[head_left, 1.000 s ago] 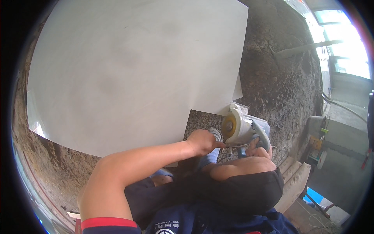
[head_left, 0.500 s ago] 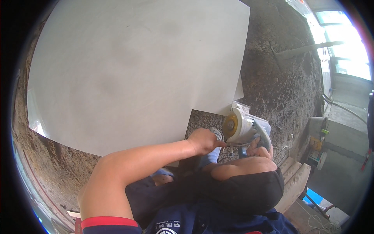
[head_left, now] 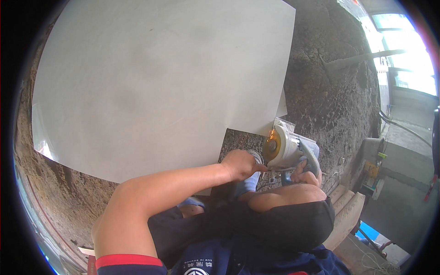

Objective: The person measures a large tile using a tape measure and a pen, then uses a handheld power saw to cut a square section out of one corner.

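Note:
A white handheld cutting saw (head_left: 288, 149) with a round yellow disc (head_left: 272, 147) stands at the notched near right corner of a large pale grey tile (head_left: 160, 87). Orange sparks (head_left: 272, 133) show at the disc's upper edge. My right hand (head_left: 306, 175) is wrapped round the saw's grey-green handle. Beside the saw's near left edge, my left hand (head_left: 240, 165) is closed, one finger stretched to the edge of the saw's base. What its other fingers hold, if anything, is hidden.
Rough brown-grey ground (head_left: 327, 91) surrounds the tile. My blue-shod foot (head_left: 250, 181) is close to the saw, below my left hand. On the right are stacked pale slabs (head_left: 346, 208), a grey wall (head_left: 408, 183) and loose cable (head_left: 378, 261).
Orange sparks now show at the top of the disc, where there were none before. The saw and both hands have hardly moved.

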A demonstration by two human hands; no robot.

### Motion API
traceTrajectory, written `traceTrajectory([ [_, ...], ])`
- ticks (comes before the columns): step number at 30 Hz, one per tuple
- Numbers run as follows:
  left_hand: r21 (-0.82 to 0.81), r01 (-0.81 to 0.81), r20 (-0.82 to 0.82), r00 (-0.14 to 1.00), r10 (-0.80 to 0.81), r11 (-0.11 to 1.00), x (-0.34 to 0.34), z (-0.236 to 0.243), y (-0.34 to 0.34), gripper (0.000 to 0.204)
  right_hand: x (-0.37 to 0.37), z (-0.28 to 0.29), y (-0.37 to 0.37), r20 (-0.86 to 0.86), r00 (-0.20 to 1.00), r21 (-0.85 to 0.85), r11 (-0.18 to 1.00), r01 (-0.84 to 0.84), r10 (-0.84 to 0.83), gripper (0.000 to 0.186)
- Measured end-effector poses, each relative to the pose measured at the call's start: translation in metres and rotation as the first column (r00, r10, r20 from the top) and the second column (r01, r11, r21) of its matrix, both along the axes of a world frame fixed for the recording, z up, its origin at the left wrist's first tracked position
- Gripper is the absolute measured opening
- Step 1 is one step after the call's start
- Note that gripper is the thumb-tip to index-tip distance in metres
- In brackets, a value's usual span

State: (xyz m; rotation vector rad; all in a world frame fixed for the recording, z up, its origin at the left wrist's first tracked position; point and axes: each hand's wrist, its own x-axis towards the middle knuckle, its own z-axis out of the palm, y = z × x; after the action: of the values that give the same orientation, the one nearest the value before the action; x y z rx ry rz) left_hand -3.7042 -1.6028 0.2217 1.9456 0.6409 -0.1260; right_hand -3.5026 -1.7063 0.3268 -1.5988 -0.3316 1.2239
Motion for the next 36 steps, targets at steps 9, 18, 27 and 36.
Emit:
traceTrajectory([
  [9,-0.020,-0.014,-0.030,0.999,0.013,1.000,-0.0031,0.0039,0.0017,0.067,-0.0012,-0.0013,0.0008,-0.020,0.999,0.027,0.999,-0.027,0.028,0.025],
  [18,-0.015,-0.005,-0.027,1.000,0.005,1.000,-0.0016,0.0035,0.0015,0.066,-0.0038,0.0051,0.0031,0.004,1.000,0.019,1.000,-0.008,0.008,0.025],
  [27,0.037,-0.054,0.046,0.998,0.053,0.998,-0.0059,0.0065,0.0010,0.066,-0.0026,0.0019,0.0019,-0.031,0.999,0.065,0.997,-0.038,0.040,0.026],
  [36,0.037,-0.051,0.033,0.998,0.050,0.998,-0.0074,0.0066,0.0013,0.066,-0.0080,0.0063,0.0048,-0.006,0.999,0.062,0.997,-0.047,0.047,0.024],
])
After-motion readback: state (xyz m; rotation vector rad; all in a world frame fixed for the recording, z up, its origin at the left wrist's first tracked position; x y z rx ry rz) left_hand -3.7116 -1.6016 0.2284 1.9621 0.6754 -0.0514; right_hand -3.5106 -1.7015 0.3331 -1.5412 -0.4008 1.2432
